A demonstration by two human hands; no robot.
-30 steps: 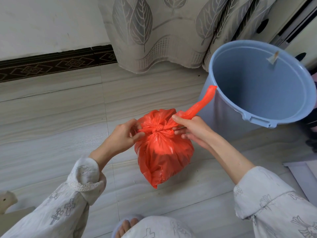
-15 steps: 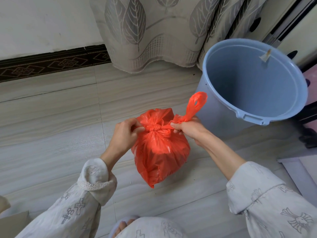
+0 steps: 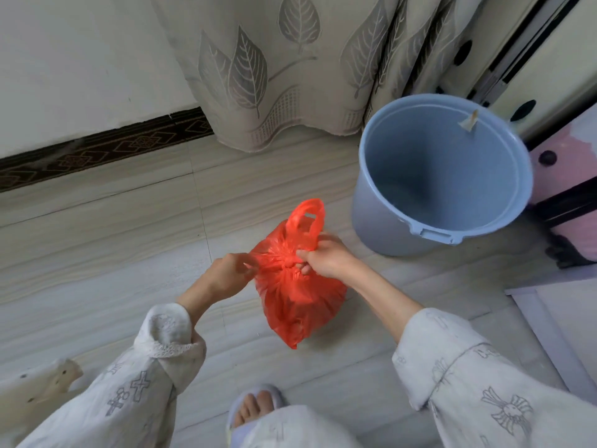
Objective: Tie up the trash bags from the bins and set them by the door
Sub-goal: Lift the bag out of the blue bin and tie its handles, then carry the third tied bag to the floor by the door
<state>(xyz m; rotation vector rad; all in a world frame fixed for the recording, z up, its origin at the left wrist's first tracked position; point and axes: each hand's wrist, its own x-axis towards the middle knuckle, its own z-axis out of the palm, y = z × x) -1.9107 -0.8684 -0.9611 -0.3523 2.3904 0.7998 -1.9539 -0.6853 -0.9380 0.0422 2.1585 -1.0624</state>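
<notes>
Red plastic is the weak point: the trash bag (image 3: 295,292) is thin film, held up clear of the floor by its gathered neck alone. Left of the bag, the left hand (image 3: 227,274) is closed on the bunched plastic beside the knot (image 3: 286,261). Right of the knot, the right hand (image 3: 323,258) is closed on the base of the handle loop (image 3: 307,221), which stands above the bag. Pulling the two sides hard apart could, I judge, tear the film at the knot or leave it half-cinched, spilling the load. Further right of the bag stands the blue bin (image 3: 436,236), with no liner in it and close enough to be knocked.
</notes>
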